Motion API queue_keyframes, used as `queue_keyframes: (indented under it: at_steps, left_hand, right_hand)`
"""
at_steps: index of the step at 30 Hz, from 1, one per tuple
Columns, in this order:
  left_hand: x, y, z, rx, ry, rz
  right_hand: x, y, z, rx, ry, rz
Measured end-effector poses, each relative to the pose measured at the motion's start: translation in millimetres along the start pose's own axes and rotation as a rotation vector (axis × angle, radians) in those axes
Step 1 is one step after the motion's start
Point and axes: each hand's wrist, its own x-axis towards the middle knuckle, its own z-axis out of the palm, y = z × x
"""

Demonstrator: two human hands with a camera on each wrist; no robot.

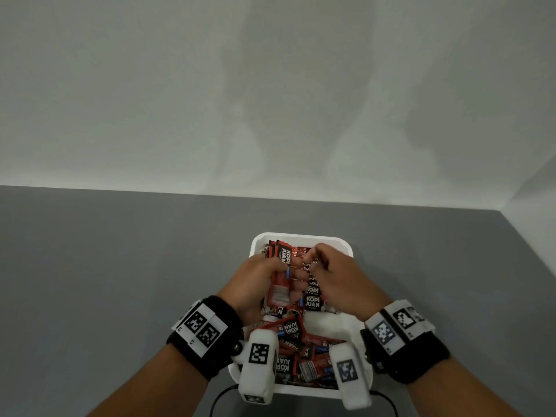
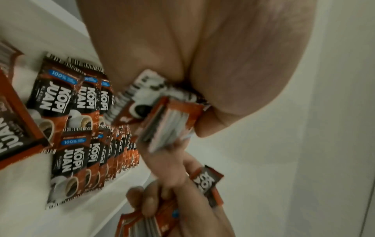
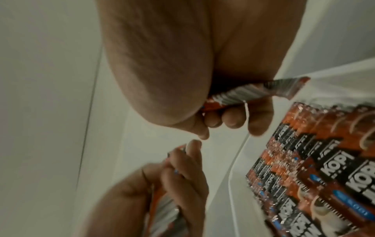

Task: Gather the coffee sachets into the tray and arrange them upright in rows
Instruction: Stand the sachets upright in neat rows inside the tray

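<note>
Several glossy red-and-black sachets point(image 1: 311, 299) stand upright in white tray point(image 1: 301, 237); left hand point(image 1: 258, 284) grips a stack point(image 1: 278, 291), right hand point(image 1: 334, 275) pinches one sachet point(image 3: 288, 91).

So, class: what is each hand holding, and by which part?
Left hand: a stack of sachets, fingers wrapped around its middle. Right hand: one sachet, pinched along its edge.

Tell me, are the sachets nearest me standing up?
No. The near sachets lie jumbled flat; rows behind the hands stand upright.
</note>
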Motion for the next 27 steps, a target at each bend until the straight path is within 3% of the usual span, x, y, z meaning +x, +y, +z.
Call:
queue_keyframes:
  at_steps: [2,5,8,11,15,24,26,27]
  left_hand:
    - [-2.2,-1.0,-0.9,0.061,-0.009,0.021]
    - [-3.6,-4.4,1.0,0.341,0.015,0.117]
    - [-2.9,-5.2,2.0,0.534,-0.014,0.214]
    - [-3.5,-5.1,-2.8,0.469,-0.019,0.191]
    - [-1.6,0.1,-14.3,0.253,0.083,0.135]
    - [8.2,-0.1,-14.9,0.272,0.200,0.179]
    - [8.1,-2.3,-10.6,0.281,0.215,0.247]
    - [7.4,-3.9,-7.2,0.304,0.222,0.293]
  right_hand:
    - [-2.0,-5.6,-5.8,0.286,0.057,0.092]
    - [-3.9,-22.4,-11.7,0.646,0.043,0.150]
    - [0.2,-26.2,-15.0,0.688,0.016,0.188]
    - [-0.1,-21.1,-18.9,0.752,0.031,0.201]
    - [0.3,-2.0,-25.0,0.588,0.041,0.148]
    - [-8.6,-7.4,-27.8,-0.046,0.112,-0.015]
    - [-11.2,-8.2,-19.2,0.047,0.167,0.014]
    - [-10.9,-6.5,-14.2,0.224,0.195,0.065]
